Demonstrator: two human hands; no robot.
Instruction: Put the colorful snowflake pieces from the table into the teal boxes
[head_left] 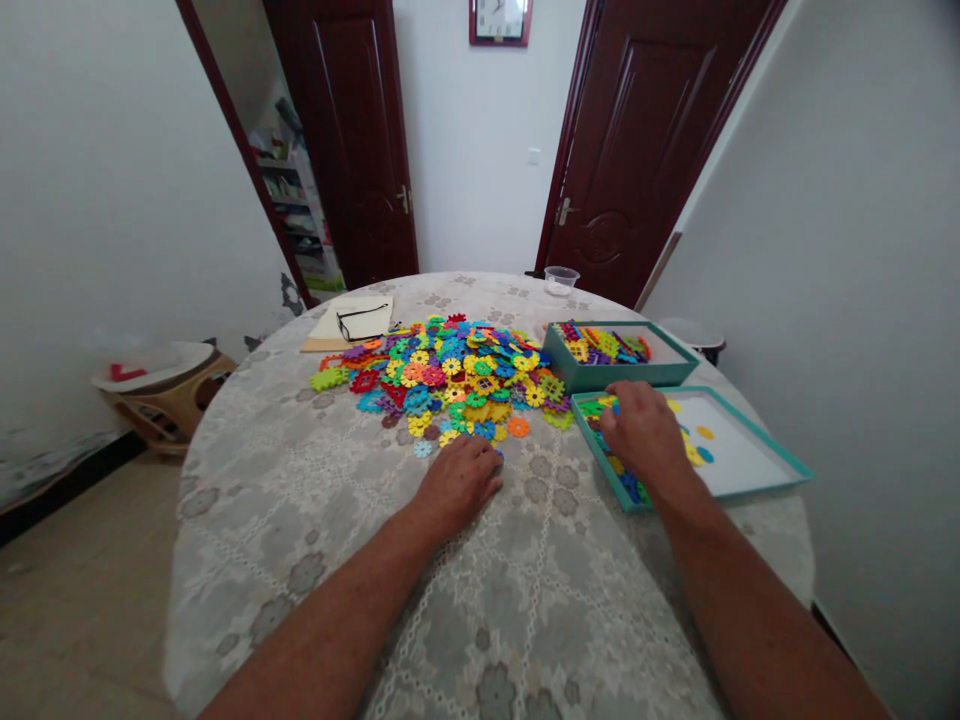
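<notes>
A heap of colourful plastic snowflake-shaped linking pieces (465, 370) covers the middle of the table. My left hand (461, 480) rests at the near edge of the heap, its fingers curled down on the cloth. A bit of dark blue peeks out by those fingertips; what they hold is hidden. My right hand (643, 430) is over the left part of the shallow teal-rimmed box lid (750, 450), fingers closed and pointing down. Beneath and beside it lie yellow, blue and green pieces (634, 490). Whatever its fingertips grip cannot be made out.
Behind the lid stands a deeper teal box (630, 375) holding rows of gear-edged pieces. Black-framed glasses (360, 325) lie on a notepad (330, 325) at the back left. At the far edge sits a clear plastic cup (561, 281). A patterned cloth (525, 600) covers the round table.
</notes>
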